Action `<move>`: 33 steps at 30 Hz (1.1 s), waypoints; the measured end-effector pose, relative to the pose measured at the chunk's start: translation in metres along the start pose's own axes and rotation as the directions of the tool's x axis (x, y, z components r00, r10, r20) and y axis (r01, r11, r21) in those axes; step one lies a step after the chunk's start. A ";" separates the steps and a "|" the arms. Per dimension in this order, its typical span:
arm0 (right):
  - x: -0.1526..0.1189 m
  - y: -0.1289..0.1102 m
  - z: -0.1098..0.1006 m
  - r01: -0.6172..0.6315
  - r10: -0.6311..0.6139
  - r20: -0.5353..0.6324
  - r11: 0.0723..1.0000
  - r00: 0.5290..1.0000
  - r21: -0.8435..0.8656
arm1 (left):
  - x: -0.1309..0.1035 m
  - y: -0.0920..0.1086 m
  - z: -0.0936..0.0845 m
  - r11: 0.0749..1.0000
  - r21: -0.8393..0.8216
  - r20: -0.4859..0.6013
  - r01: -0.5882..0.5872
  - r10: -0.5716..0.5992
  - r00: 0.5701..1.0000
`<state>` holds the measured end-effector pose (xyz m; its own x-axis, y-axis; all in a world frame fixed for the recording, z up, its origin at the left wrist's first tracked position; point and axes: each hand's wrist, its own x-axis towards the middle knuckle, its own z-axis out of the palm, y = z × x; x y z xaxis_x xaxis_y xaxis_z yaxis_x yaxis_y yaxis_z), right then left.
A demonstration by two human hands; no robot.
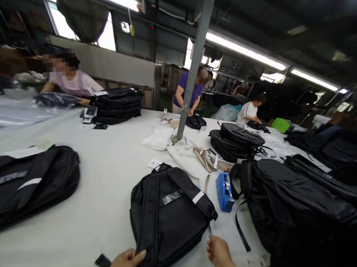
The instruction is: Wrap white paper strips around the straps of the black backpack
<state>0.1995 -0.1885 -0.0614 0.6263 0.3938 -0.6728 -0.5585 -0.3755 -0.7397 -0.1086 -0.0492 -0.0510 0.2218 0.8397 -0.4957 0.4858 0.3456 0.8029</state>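
The black backpack (170, 217) is lying strap-side up on the white table (89, 202), its long axis running from 6 toward 12 o'clock. The left hand (124, 265) is clasping its near edge at 7 o'clock, fingers curled; the right hand (220, 254), loosely curled at 5 o'clock, is pinching something pale I cannot identify.

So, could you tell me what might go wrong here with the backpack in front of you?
The left hand grips only the near edge of the black fabric backpack, so it may slip. The blue plastic tool lies close beside it and could get knocked. A loose black strap could snag.
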 end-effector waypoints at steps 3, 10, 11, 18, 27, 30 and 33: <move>-0.030 0.014 0.021 0.074 -0.054 0.172 0.991 0.984 -0.111 | -0.017 0.034 -0.017 0.907 -0.406 0.241 0.110 -0.010 0.970; -0.094 -0.028 0.111 0.531 -0.333 0.664 0.839 0.670 -0.115 | -0.013 0.139 -0.052 0.815 -0.579 0.261 0.010 0.173 0.950; -0.100 -0.038 0.123 0.569 -0.352 0.712 0.819 0.608 -0.081 | -0.008 0.151 -0.052 0.809 -0.588 0.238 -0.025 0.202 0.950; -0.116 -0.075 0.169 0.677 -0.420 0.684 0.721 0.597 -0.147 | 0.017 0.198 -0.042 0.816 -0.572 0.180 -0.088 0.230 0.956; -0.102 -0.068 0.183 0.549 -0.350 0.631 0.823 0.692 -0.146 | 0.039 0.222 -0.024 0.852 -0.521 0.132 -0.060 0.151 0.980; -0.101 -0.070 0.183 0.415 -0.294 0.596 0.907 0.747 -0.073 | 0.046 0.223 -0.022 0.846 -0.531 0.129 -0.046 0.134 0.982; -0.103 -0.077 0.182 0.360 -0.303 0.631 0.932 0.714 0.040 | 0.052 0.220 -0.025 0.833 -0.553 0.142 -0.021 0.119 0.983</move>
<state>0.0792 -0.0478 0.0626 0.2735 0.9243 -0.2663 -0.3168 -0.1749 -0.9322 -0.0116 0.0814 0.1084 0.3958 0.8070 -0.4383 -0.0679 0.5016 0.8624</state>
